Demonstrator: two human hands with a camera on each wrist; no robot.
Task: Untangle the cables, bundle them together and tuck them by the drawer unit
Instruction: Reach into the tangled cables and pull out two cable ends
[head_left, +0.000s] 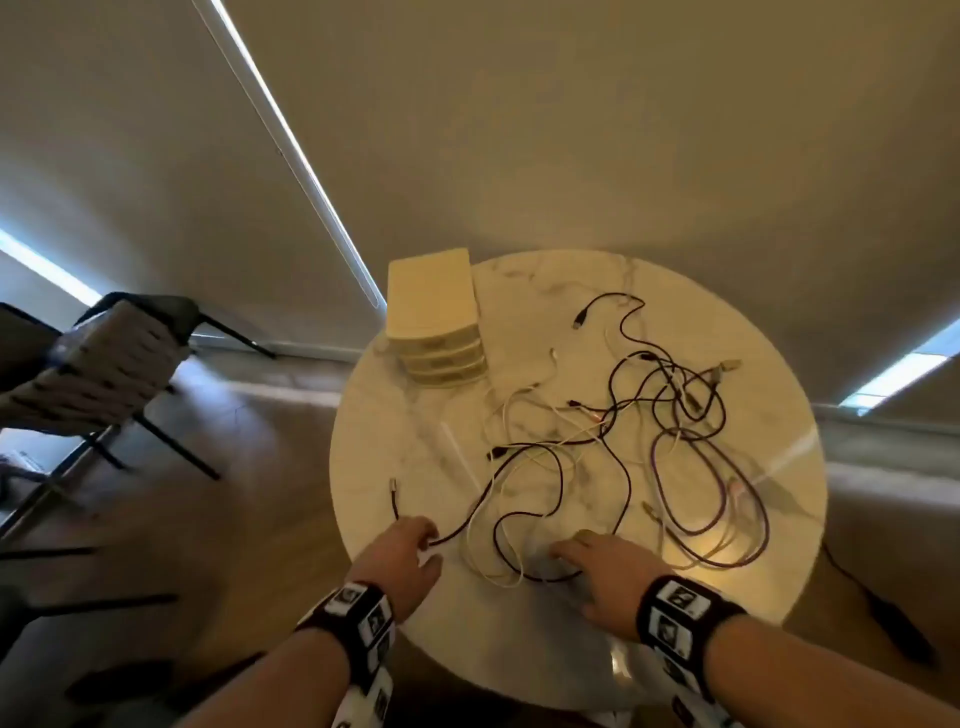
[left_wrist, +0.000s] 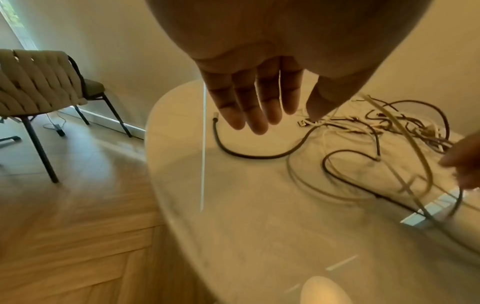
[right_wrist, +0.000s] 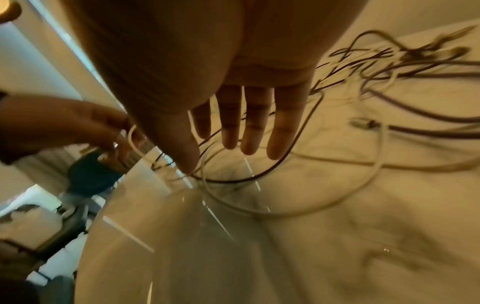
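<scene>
Cables (head_left: 623, 441) sprawled tangled across the surface (head_left: 395, 415), from its near edge to the drawer unit (head_left: 434, 317) at the far-left edge. Both hands, left hand (head_left: 402, 564) and right hand (head_left: 597, 569), hovered slack-fingered, grasping nothing, probably choosing strands.

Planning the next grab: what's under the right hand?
Dark and white cable loops lie on the table beneath the open right hand. Whether its fingertips touch them can't be told.
</scene>
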